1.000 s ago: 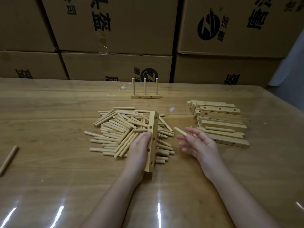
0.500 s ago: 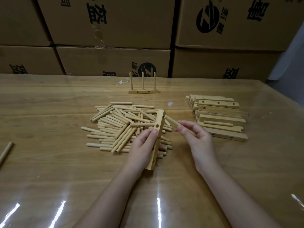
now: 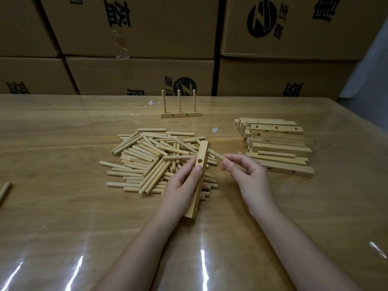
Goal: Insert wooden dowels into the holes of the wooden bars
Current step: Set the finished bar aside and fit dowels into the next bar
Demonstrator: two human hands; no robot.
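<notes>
- From my remote seat I take the dowel pile (image 3: 151,162) in the middle of the table (image 3: 63,217) as my landmark.
- The left hand (image 3: 180,185) grips one bar (image 3: 201,152) over the near right edge of the pile. The thumb presses on the drilled face just below a hole and the fingers wrap round the back.
- The bar stands tilted, its far end raised over the pile and its near end low, close to the table on my side of the pile.
- The right hand (image 3: 252,177), just right of the pile, pinches a single dowel (image 3: 217,155) between thumb and fingertips.
- That dowel points left and away, and its tip meets the right side of the bar near its far end. I cannot tell whether it has entered a hole.
- A stack of bars (image 3: 277,143) lies well right of the pile, with one loose dowel resting across it.
- Beyond the pile a finished bar (image 3: 179,115) lies flat with three dowels standing upright in it.
- A stray dowel (image 3: 4,191) lies far left of the pile at the frame edge.
- A small white scrap (image 3: 215,130) sits just beyond the pile's right corner.
- Printed cardboard boxes (image 3: 138,76) are stacked behind the table, far beyond the pile.
</notes>
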